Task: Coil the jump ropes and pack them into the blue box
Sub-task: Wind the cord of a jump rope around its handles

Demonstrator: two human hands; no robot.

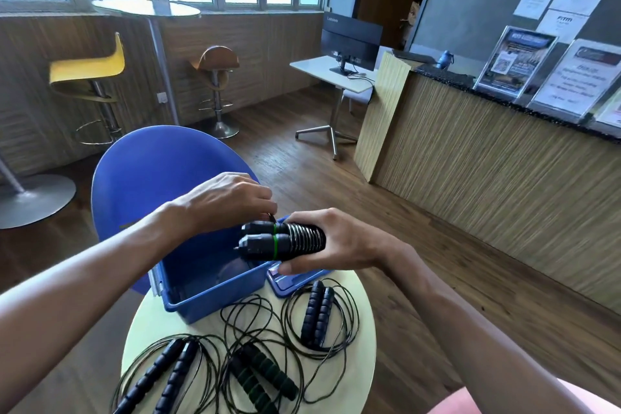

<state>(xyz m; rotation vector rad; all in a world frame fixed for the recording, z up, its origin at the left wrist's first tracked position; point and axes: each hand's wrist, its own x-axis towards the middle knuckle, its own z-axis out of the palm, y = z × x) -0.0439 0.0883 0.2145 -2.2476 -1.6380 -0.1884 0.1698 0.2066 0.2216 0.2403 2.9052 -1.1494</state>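
Nearest me, three loose ropes [255, 346] lay tangled on the round surface [364, 339]. My right hand [339, 245] gripped two handles [279, 240] over the blue box [208, 282], while my left hand [228, 198] pinched their cord [271, 217]. I judged the wrap might spring loose if that pinch slipped. Beyond stood a blue chair [144, 171], stools and a counter [487, 161].
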